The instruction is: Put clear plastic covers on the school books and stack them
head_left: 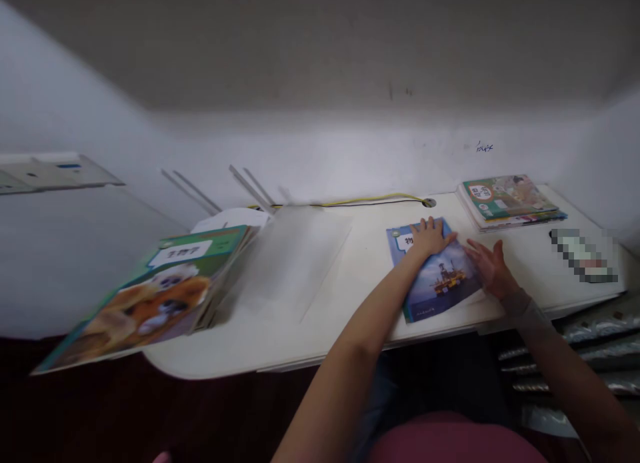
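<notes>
A blue textbook with an offshore oil rig on its cover lies on the white desk. My left hand rests flat on the upper part of the cover, fingers spread. At the book's right edge is my right hand, its fingers stretched out and apart; whether it touches the edge is hard to tell. Left of the book lies a translucent sheet, which looks like a clear plastic book cover. Neither hand is wrapped round anything.
A stack of books topped by a green biology textbook overhangs the desk's left end. More books sit at the back right, near a phone-shaped blurred object. A yellow cable runs along the wall to a round hole.
</notes>
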The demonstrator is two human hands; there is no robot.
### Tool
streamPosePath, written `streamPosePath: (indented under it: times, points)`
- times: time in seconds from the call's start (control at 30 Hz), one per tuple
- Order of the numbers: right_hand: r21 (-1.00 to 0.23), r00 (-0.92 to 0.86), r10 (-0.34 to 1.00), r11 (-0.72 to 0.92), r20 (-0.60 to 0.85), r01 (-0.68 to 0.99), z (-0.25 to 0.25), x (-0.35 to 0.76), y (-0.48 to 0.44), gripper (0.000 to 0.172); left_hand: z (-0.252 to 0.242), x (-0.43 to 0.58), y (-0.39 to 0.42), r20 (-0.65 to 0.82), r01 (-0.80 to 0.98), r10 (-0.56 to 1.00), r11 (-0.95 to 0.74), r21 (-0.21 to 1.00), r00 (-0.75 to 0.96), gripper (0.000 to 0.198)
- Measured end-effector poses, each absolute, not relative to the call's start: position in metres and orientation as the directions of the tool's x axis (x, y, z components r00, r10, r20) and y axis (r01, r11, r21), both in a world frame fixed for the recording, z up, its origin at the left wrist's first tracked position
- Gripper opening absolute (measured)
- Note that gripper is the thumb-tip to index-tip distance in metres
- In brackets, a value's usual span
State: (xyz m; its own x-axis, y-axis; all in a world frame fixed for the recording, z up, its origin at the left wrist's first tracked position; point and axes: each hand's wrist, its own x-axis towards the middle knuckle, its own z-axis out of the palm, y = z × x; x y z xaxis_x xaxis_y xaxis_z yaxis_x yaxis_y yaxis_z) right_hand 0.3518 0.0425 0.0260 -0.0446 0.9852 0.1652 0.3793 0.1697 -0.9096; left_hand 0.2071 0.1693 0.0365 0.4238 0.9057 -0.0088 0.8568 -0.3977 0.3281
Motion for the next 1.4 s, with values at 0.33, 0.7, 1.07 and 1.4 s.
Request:
streamPosePath:
  times: [0.33,0.7,1.07,1.4]
  points:
    - [-0.705,0.142,0.987,-0.044,0.081,0.707,0.009,0.369,-0.007,0.065,0.039,0.140,0.196,0.027,0.932,0.962,-0.271,0.239,0.273,0.054]
    - [-0.194,-0.186,0.974,0.209,0.130,0.958,0.027,0.342,0.111,0.048,0.046,0.017,0.170,-0.145,0.947,0.987,-0.025,0.321,0.076,0.048]
    - [-0.188,-0.071,0.993,0.089,0.097,0.978,0.019,0.332,0.141,0.019,0.032,0.017,0.169,-0.006,0.900,1.000,-0.001,0.435,0.004,0.025]
    - [-0.117,0.076,0.986,-0.059,0.146,0.991,0.014,0.307,0.143,0.019,0.026,0.036,0.155,0.065,0.945,0.989,0.109,0.308,-0.135,0.029]
